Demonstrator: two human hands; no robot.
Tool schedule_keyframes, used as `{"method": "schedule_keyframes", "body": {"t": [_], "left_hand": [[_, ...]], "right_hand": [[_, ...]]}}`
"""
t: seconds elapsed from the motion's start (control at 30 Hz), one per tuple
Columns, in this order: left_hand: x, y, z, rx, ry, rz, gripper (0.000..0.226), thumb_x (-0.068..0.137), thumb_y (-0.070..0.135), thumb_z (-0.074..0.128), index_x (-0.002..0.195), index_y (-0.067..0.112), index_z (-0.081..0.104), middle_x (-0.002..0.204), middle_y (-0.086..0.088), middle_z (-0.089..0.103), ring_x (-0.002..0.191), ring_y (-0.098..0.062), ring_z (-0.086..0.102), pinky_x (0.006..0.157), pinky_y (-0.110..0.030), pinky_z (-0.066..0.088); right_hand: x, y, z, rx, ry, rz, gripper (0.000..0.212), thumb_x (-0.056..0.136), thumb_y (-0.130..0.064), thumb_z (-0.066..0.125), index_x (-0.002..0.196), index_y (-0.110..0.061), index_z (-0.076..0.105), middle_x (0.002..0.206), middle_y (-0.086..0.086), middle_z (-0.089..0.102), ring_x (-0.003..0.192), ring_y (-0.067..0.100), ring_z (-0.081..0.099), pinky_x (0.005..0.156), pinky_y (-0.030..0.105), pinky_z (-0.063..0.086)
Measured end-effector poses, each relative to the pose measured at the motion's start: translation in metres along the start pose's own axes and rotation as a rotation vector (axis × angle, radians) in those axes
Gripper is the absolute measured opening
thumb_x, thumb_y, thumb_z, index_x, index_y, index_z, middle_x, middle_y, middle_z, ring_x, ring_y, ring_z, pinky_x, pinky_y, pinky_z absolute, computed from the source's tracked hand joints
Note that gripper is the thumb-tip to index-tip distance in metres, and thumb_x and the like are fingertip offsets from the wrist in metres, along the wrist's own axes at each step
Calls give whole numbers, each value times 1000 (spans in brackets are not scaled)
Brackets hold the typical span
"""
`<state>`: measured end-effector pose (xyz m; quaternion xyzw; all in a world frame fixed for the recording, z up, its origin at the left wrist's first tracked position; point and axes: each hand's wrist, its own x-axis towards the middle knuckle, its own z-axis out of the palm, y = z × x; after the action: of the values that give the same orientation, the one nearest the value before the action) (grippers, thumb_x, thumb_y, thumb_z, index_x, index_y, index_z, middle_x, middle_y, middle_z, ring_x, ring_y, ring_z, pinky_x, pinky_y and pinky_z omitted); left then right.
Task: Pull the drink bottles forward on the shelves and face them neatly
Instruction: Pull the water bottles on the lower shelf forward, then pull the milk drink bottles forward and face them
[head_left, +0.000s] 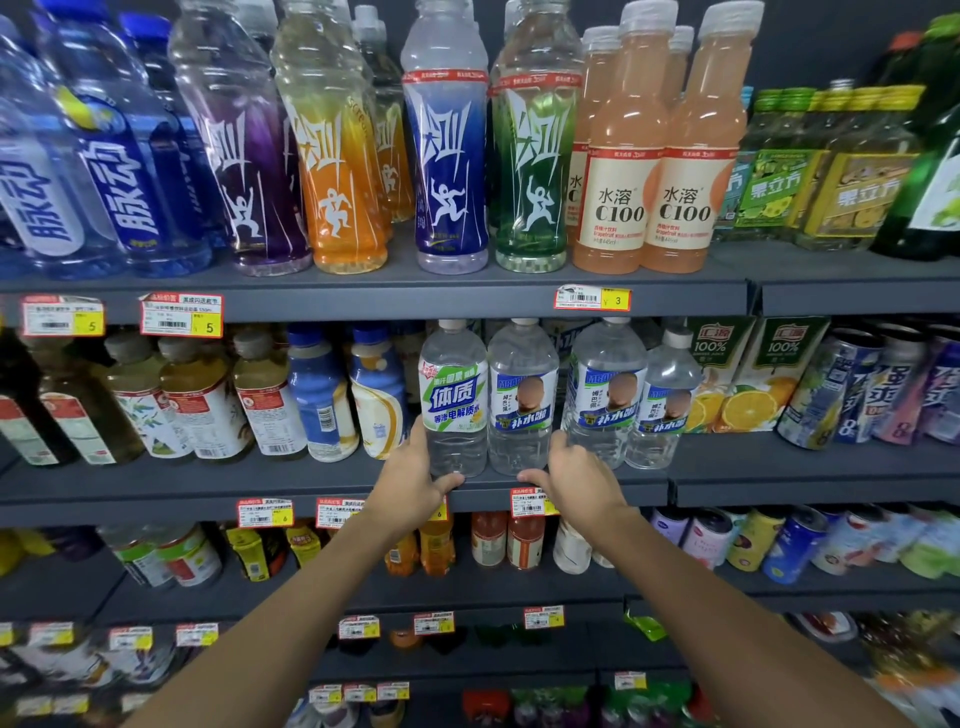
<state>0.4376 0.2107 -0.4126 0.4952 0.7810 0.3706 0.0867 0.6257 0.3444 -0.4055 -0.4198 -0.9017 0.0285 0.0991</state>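
Centre frame, middle shelf (805, 467) front | left hand (410, 483) fingers wrap green-label bottle (453, 400); right hand (576, 478) fingers wrap adjacent blue-label bottle (522, 400) | Risk: low grips; sharp pull could topple either off the edge.

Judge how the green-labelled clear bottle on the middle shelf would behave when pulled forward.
The green-labelled bottle looks full of clear liquid, so it is probably fairly heavy and stiff. It is tall and narrow, so a high push might tip it; the left hand grips near its base, which should slide it steadily. Its smooth plastic may be slippery.
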Motion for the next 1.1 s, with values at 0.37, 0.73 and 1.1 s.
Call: {"method": "schedule_keyframes", "body": {"t": [0.37,0.73,1.1], "left_hand": [[5,-10,-5,65,-72,9,88,84,37,78,151,26,22,128,-2,63,111,-17,60,95,-33,50],[3,-10,-3,140,-61,16,87,86,39,75,151,26,19,130,-6,63,114,-22,61,95,-37,51],[-29,-36,-47,263,282,5,52,92,60,57,130,24,51,98,11,69,91,-16,67,75,-37,54]], "right_hand": [[3,3,4,-38,25,-43,63,91,-63,52,116,-5,44,95,12,72,91,30,71,72,36,52],[0,6,4,-24,43,-54,63,93,-63,50,118,-5,44,92,11,71,90,29,70,68,34,50],[-18,-1,15,-124,328,-311,52,90,-60,63,63,-16,61,47,2,57,47,25,62,46,29,43]]}}
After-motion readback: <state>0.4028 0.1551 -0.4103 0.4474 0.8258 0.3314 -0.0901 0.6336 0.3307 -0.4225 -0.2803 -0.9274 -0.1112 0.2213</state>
